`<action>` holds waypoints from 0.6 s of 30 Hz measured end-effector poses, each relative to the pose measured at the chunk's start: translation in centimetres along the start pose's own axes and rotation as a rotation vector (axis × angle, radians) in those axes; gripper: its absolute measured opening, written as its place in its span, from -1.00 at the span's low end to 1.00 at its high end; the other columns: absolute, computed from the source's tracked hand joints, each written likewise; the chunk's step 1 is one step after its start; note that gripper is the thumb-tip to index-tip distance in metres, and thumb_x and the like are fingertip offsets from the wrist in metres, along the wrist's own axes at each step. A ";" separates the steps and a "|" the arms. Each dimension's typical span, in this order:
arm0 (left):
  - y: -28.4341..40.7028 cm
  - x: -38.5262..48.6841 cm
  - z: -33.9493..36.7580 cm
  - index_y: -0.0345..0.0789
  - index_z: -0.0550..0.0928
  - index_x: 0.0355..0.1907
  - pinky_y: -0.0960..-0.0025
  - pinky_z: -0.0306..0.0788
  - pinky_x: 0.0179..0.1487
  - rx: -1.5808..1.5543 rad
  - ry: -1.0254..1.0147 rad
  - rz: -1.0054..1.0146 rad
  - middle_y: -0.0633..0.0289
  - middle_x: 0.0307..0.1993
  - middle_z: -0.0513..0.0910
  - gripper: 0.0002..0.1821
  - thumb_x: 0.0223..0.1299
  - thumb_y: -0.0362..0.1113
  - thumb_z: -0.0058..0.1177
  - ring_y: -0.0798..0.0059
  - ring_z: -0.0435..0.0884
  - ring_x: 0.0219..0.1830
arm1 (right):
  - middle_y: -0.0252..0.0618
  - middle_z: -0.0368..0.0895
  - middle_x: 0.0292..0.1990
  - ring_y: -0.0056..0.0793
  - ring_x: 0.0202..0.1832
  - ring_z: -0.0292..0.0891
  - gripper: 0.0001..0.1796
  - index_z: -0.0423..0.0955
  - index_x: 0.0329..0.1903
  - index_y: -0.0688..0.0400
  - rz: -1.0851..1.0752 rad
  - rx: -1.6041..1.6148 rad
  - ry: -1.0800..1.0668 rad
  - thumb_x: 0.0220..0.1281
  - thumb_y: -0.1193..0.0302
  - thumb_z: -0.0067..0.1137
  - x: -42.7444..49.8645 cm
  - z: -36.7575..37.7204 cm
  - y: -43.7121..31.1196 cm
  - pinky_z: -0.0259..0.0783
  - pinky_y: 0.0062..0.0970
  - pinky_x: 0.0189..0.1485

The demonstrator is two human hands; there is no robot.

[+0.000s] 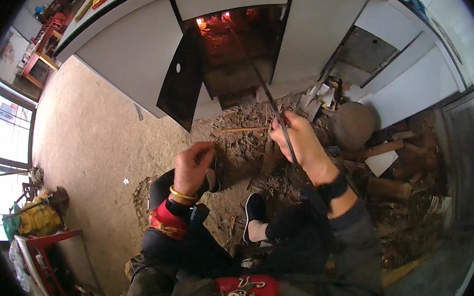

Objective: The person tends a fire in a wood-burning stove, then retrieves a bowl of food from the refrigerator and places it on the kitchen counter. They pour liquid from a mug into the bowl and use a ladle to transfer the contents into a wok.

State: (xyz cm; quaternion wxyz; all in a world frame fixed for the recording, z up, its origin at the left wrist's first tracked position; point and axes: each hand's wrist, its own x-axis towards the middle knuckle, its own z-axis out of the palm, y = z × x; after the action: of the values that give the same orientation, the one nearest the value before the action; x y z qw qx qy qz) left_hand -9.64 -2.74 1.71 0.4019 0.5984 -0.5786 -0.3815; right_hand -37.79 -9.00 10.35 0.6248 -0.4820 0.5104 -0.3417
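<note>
My right hand [298,143] grips a long, dark fire poker [263,85]. Its far end reaches into the firebox [240,59] of a white-panelled stove, beside glowing embers [213,26]. The near end of the poker runs back along my right forearm. The dark firebox door [182,80], with a small pale hole, hangs swung outward on the left of the opening. My left hand [193,165] is curled above my knee, apart from the door and the poker, and I see nothing in it. A thin stick [240,129] lies on the ground between my hands.
Twigs and dry debris [245,148] cover the ground before the stove. To the right are a rounded dark container [353,125], split firewood [387,188] and a smaller stove opening [366,49]. A red-framed stand [49,241] and a yellow bag [41,215] are at left.
</note>
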 end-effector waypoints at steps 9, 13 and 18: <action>2.4 4.1 -5.0 -0.35 0.57 0.13 0.28 0.57 -0.10 0.264 0.499 0.283 0.05 -0.15 0.72 -0.63 0.26 -0.51 0.00 0.33 0.68 -0.18 | -0.53 0.31 -0.57 -0.76 -0.60 0.23 -0.79 0.39 -0.08 0.16 0.297 0.101 -0.044 0.26 0.52 0.16 -21.1 -6.1 -1.8 0.12 -0.63 -0.55; 2.7 5.3 -3.8 -0.28 0.51 0.29 0.22 0.56 0.04 0.388 0.417 0.336 -0.02 0.03 0.66 -0.47 0.22 -0.55 -0.06 0.20 0.67 -0.09 | -0.52 0.27 -0.63 -0.76 -0.66 0.18 -0.74 0.36 -0.05 0.18 0.270 0.098 -0.007 0.22 0.47 0.12 -27.5 -6.5 -1.2 0.06 -0.64 -0.59; 5.8 3.4 2.1 -0.20 0.49 0.37 0.25 0.55 0.10 0.237 0.162 0.370 -0.06 0.18 0.57 -0.38 0.19 -0.51 0.00 0.20 0.68 -0.07 | -0.52 0.31 -0.55 -0.75 -0.61 0.22 -0.73 0.38 -0.07 0.11 0.391 0.232 0.065 0.27 0.34 0.22 -30.1 -6.6 2.0 0.10 -0.63 -0.58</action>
State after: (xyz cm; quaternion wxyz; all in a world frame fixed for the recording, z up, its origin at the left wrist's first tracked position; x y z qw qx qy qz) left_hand -13.65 -6.31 6.24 0.4369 0.5540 -0.6851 -0.1815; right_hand -51.71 17.55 17.64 0.7135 -0.2875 0.5713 -0.2861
